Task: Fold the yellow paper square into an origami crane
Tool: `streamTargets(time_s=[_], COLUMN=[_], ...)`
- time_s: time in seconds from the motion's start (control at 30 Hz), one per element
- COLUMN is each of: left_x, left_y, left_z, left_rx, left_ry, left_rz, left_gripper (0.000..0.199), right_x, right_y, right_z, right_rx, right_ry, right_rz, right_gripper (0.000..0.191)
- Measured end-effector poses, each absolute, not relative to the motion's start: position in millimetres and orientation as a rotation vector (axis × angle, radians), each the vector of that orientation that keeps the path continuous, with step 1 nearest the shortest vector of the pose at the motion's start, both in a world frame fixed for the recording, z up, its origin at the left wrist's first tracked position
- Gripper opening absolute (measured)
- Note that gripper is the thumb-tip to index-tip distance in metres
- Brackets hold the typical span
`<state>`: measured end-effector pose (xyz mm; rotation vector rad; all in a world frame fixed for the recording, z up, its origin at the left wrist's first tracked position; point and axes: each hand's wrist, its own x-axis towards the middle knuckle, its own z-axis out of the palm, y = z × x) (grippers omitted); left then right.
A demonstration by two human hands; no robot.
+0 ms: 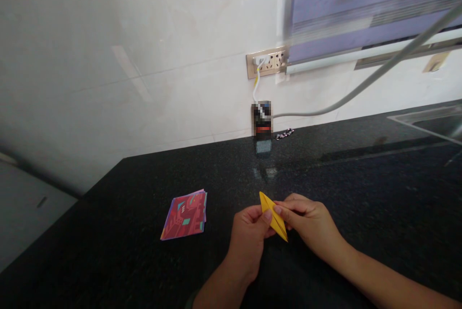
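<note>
A small piece of folded yellow paper (277,225), long and pointed at both ends, is held just above the dark counter. My left hand (250,232) pinches it from the left, thumb lying on its face. From the other side my right hand (311,217) grips it between thumb and fingers near its middle. A crease runs along the paper's length. Fingers behind the paper are partly hidden. Left of my hands lies a stack of patterned red and purple paper sheets (185,216), slightly fanned, touched by neither hand.
The black speckled counter (144,270) meets a pale tiled wall (162,83). A blurred-out device (263,120) leans there below a socket plate (267,62), with a white cable. A beaded chain (285,134) lies beside it. A grey hose (361,88) crosses at right, near a sink edge (426,128).
</note>
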<state>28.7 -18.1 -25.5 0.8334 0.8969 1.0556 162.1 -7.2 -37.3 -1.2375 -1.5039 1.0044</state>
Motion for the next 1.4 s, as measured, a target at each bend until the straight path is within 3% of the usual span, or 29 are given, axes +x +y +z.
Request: streamTargets(time_s=[0.5,0.8,1.4], left_x=[24.5,21.0,14.4], left_y=[-14.8,-17.8,-14.9], left_z=[-27.4,-29.2,-27.5], left_rx=[0.946,1.179,1.302], left_ry=[0.957,0.995,0.998], left_rz=[1.047,0.928,0.734], left_gripper=[0.025,0.025,0.023], right_x=[163.4,171.0,185.0], right_y=[-8.5,-1.2,5.2], right_z=[-29.5,-22.0,-22.5], right_rx=[-1.144,-1.041,-0.889], right_ry=[-1.569,-1.434,-1.635], right_rz=[0.934,1.457,1.604], right_gripper=[0.015,0.021,0.018])
